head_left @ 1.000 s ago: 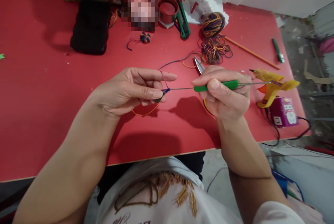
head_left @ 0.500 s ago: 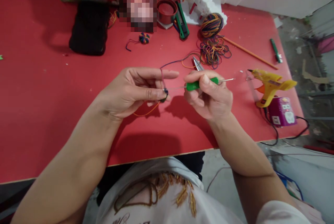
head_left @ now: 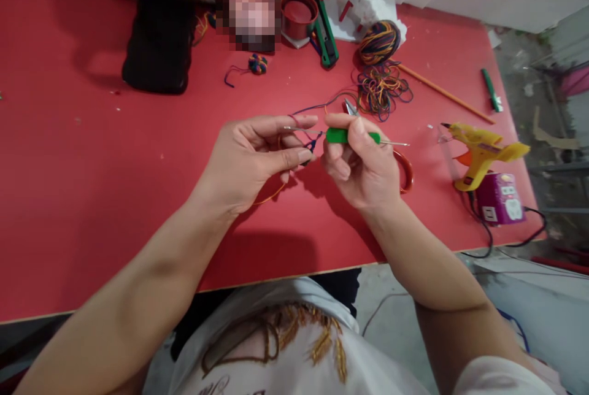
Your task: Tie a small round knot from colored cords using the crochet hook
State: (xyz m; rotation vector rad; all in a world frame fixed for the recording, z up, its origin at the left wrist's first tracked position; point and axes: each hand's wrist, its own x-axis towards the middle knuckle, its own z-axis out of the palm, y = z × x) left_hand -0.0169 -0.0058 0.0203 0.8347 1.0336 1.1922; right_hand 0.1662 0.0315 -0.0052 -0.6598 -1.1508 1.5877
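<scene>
Hook (head_left: 338,135) left of glue gun (head_left: 481,151)

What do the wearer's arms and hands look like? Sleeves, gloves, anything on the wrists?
Left hand and right hand: ungloved, no watch or bracelet visible. Forearms bare. Right sleeve: short, white, plain where visible; no left sleeve in view. No cables on either arm.

Left hand (head_left: 251,156) pinches small dark yarn piece (head_left: 309,151); right hand (head_left: 365,165) grips green-handled hook (head_left: 337,135); yarn ball (head_left: 380,42) beyond.
</scene>
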